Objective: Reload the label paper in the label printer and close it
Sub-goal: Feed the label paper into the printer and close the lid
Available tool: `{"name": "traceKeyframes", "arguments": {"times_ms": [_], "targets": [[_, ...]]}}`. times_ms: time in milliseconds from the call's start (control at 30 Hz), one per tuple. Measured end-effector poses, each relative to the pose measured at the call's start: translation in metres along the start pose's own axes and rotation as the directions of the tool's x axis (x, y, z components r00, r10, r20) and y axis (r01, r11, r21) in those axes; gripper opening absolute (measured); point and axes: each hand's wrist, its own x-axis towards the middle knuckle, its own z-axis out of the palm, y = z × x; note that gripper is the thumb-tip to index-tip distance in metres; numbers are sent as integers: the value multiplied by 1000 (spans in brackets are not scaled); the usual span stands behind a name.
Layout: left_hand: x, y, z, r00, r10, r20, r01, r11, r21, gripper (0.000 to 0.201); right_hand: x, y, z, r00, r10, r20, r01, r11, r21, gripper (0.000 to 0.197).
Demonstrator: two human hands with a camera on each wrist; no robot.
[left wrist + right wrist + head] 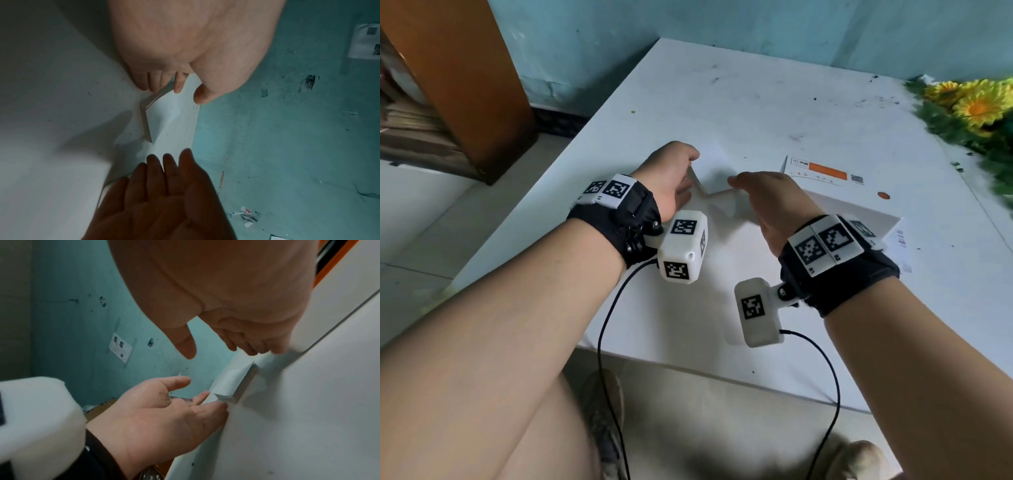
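Resting on the white tabletop (756,102), the small white label printer (709,192) sits between both hands; the left hand (671,181) touches its near edge with relaxed fingers, the right hand (770,202) hovers open, holding nothing.

The head camera looks steeply down from above the near edge of the white table (756,102), taking in both forearms and the far corner by the wall. Each wrist camera sits close behind its own palm, looking along the fingers low over the tabletop toward the teal wall (287,129). All three share the small white printer (717,198) between the hands.
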Motion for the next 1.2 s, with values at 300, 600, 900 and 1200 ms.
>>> {"name": "traceKeyframes", "arguments": {"times_ms": [300, 600, 900, 1200], "targets": [[2, 7, 6, 999, -34, 33, 35, 999, -41, 33, 28, -44, 19, 988, 128, 81, -115, 982, -149, 61], [-36, 6, 15, 998, -8, 67, 4, 998, 59, 13, 1, -29, 2, 950, 277, 145, -290, 953, 83, 15], [-92, -21, 8, 989, -42, 145, 23, 992, 126, 11, -57, 13, -31, 948, 195, 250, -235, 961, 142, 17], [-106, -21, 34, 996, -10, 89, -6, 983, 181, 71, -53, 37, -48, 897, 165, 410, -297, 912, 283, 7]]}}
